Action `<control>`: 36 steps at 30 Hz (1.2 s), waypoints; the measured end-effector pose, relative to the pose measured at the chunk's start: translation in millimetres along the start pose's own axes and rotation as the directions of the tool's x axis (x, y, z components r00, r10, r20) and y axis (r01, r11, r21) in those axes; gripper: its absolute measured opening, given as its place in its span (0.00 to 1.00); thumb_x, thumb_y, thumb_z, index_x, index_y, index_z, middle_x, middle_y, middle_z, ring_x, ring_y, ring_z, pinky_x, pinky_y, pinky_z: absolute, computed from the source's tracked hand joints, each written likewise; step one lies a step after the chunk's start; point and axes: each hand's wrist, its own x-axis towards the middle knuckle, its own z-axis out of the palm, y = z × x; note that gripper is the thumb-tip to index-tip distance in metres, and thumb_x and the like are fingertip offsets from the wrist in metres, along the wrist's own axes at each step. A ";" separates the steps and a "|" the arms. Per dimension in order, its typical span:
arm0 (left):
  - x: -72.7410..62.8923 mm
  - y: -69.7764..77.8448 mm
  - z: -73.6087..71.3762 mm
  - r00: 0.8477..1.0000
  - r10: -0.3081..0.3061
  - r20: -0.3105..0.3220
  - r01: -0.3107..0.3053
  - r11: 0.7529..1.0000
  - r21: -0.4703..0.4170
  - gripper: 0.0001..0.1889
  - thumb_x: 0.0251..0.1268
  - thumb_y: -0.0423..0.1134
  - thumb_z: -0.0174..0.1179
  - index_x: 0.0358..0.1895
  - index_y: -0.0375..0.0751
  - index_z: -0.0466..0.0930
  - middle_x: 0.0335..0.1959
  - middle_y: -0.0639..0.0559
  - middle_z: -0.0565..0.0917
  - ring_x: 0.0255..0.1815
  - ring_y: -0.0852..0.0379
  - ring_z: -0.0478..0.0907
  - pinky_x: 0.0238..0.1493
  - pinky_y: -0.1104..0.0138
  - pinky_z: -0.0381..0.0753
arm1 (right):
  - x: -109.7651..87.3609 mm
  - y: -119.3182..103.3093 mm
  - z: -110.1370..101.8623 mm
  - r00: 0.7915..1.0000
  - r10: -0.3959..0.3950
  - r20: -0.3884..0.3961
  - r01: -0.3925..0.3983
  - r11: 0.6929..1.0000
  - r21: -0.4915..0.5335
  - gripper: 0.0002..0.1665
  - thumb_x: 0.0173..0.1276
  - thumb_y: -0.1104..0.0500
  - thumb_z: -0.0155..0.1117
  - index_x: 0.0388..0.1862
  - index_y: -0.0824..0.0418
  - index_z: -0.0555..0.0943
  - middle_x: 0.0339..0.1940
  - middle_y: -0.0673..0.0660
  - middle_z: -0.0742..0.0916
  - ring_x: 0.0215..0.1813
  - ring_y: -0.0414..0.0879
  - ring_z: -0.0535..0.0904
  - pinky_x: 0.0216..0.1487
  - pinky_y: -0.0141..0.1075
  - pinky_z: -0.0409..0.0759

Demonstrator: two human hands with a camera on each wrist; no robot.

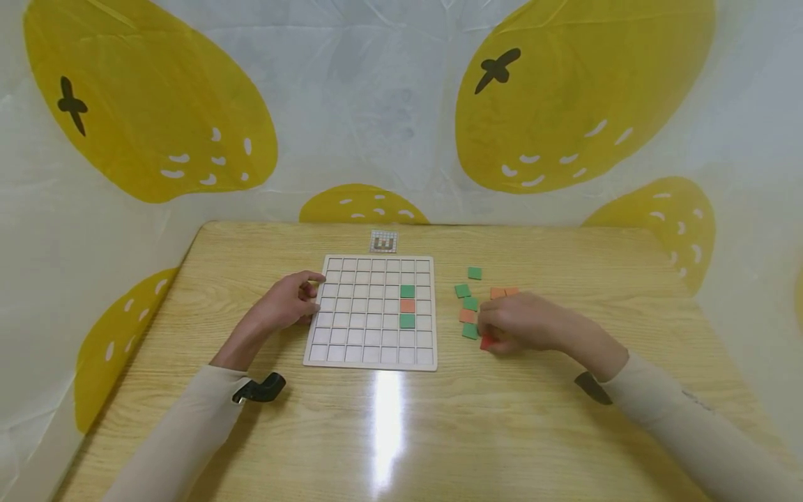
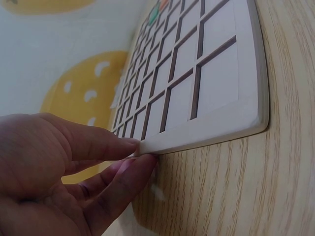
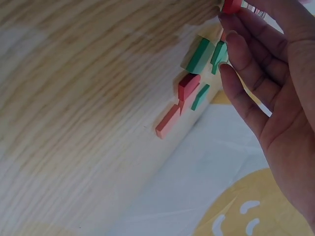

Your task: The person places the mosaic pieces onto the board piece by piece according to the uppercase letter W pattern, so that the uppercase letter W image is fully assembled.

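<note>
A white square grid board (image 1: 370, 365) lies on the table. Two green tiles, such as the upper one (image 1: 407, 291), and an orange tile (image 1: 408, 306) sit in one column of its cells. At the board's left edge, my left hand (image 1: 290, 300) touches the rim with thumb and index fingertips, seen closely in the left wrist view beside the board (image 2: 206, 138). Right of the board, my right hand (image 1: 521, 322) pinches a red tile (image 1: 486, 342) low over the table. That red tile (image 3: 231, 6) shows at the fingertips in the right wrist view.
Loose green tiles (image 1: 475, 273) and orange tiles (image 1: 467, 316) lie between the board and my right hand, with more orange tiles (image 1: 505, 292) behind it. A small pattern card (image 1: 384, 241) lies beyond the board. Lemon-printed cloth (image 1: 364, 90) hangs around the wooden table (image 1: 301, 432).
</note>
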 end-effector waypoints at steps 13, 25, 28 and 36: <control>0.3 0.5 1.3 1.000 -0.005 -0.011 0.005 1.000 0.019 0.30 0.67 0.23 0.59 0.72 0.31 0.66 0.46 0.38 0.71 0.40 0.49 0.73 0.35 0.63 0.80 | 13.0 2.2 -3.6 0.998 0.041 -0.039 -0.039 0.999 0.035 0.10 0.59 0.54 0.75 0.27 0.45 0.80 0.22 0.38 0.76 0.25 0.31 0.67 0.24 0.27 0.68; 0.2 0.8 0.7 1.000 0.015 -0.009 -0.014 0.999 0.028 0.30 0.67 0.22 0.59 0.72 0.30 0.66 0.46 0.39 0.72 0.40 0.49 0.72 0.35 0.62 0.81 | 38.5 -4.1 -14.5 1.000 0.027 0.013 -0.028 0.998 0.051 0.08 0.62 0.52 0.74 0.32 0.46 0.81 0.25 0.41 0.79 0.29 0.33 0.70 0.29 0.29 0.70; 0.6 1.0 0.6 1.000 0.013 -0.006 -0.013 0.999 0.034 0.30 0.67 0.22 0.59 0.72 0.30 0.66 0.46 0.38 0.72 0.41 0.49 0.72 0.35 0.62 0.81 | 44.6 -6.7 -17.2 0.999 0.029 0.019 -0.030 0.998 0.056 0.09 0.62 0.51 0.74 0.32 0.47 0.80 0.25 0.42 0.78 0.29 0.33 0.70 0.28 0.29 0.69; 0.8 1.4 0.9 1.000 0.007 -0.006 -0.007 0.999 0.040 0.30 0.67 0.22 0.59 0.72 0.30 0.66 0.46 0.38 0.72 0.40 0.49 0.72 0.35 0.62 0.81 | 59.9 -11.9 -20.0 0.999 0.014 0.033 -0.016 0.997 0.078 0.08 0.63 0.52 0.73 0.32 0.49 0.80 0.28 0.44 0.81 0.31 0.34 0.72 0.28 0.29 0.69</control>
